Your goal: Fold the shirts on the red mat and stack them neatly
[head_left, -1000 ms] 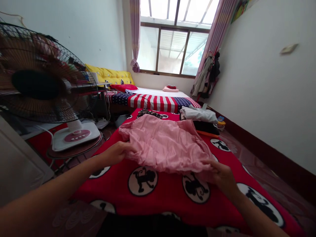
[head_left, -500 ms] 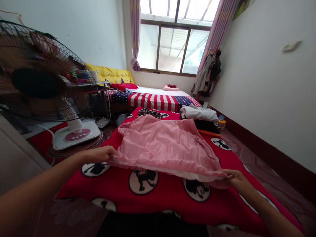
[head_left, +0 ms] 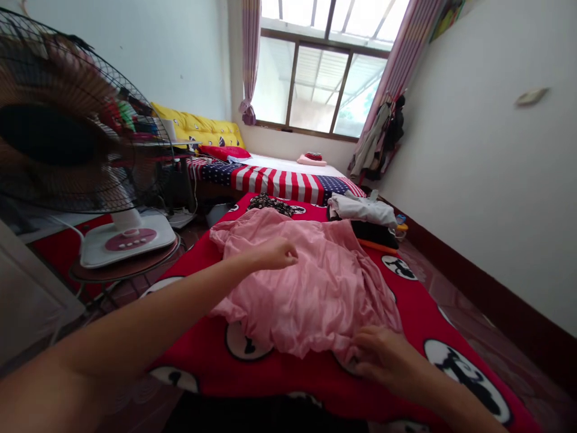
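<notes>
A crinkled pink garment (head_left: 306,288) lies spread on a red blanket (head_left: 216,376) patterned with white circles and black figures. My left hand (head_left: 277,254) is over the middle of the garment, its fingers curled closed, with no cloth visible in them. At the near right hem, my right hand (head_left: 381,352) has its fingers and thumb around the edge of the pink cloth. Part of the garment is hidden behind my left forearm. Just beyond the garment is a crumpled black patterned cloth (head_left: 270,204).
Folded clothes (head_left: 363,210) are stacked at the blanket's far right. A fan (head_left: 130,234) stands on a round stool at left. Behind are a bed with a stars-and-stripes cover (head_left: 279,183) and a window (head_left: 320,90). Clothes (head_left: 378,135) hang by the right wall.
My left hand has let go of the near left hem and moved right, over the garment. My right hand has moved left with its corner. The stretched near edge now lies slack and bunched.
</notes>
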Available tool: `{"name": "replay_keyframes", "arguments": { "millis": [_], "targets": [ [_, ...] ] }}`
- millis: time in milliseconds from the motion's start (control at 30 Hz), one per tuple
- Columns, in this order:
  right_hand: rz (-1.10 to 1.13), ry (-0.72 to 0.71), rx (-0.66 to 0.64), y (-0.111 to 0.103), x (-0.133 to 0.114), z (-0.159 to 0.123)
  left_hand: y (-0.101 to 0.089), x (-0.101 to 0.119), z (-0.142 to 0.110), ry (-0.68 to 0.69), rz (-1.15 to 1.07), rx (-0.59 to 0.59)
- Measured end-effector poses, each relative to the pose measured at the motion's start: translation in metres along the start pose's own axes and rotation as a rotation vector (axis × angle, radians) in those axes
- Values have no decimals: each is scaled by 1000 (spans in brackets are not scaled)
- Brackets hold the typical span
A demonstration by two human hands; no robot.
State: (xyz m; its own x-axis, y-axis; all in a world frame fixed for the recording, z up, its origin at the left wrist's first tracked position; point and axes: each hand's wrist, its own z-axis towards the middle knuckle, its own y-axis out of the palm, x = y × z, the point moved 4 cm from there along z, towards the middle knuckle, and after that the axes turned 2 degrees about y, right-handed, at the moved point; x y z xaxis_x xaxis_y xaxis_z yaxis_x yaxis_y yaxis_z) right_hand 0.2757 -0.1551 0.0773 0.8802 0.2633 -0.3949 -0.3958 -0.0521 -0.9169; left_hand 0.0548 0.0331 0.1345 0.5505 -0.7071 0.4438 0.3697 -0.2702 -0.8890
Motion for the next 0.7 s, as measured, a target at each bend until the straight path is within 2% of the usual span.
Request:
{"name": "replay_keyframes", "arguments": {
  "millis": [33, 100, 167, 267, 333, 400, 533, 600, 700],
  "targets": [
    [-8, 14, -90, 2, -4, 1, 10, -5, 16, -47, -31, 118],
    [-6, 66, -226, 4, -9, 3, 35, -15, 42, -89, -48, 223],
    [34, 123, -258, 3, -10, 5, 61, -28, 58, -115, -58, 274],
    [198, 187, -239, 0, 4, 15, 91, -48, 64, -149, -46, 289],
    [334, 242, -146, -6, 23, 30, 104, -55, 60, -128, 5, 275],
    [470, 300, 12, -15, 47, 54, 112, -55, 54, -66, 44, 238],
    [683, 373, 337, -37, 89, 120, 116, -44, 44, 88, -4, 110],
    [617, 342, 452, -48, 97, 159, 115, -39, 42, 144, -51, 68],
    [268, 155, 571, -60, 91, 218, 114, -33, 39, 234, -160, 14]
  ]
}}
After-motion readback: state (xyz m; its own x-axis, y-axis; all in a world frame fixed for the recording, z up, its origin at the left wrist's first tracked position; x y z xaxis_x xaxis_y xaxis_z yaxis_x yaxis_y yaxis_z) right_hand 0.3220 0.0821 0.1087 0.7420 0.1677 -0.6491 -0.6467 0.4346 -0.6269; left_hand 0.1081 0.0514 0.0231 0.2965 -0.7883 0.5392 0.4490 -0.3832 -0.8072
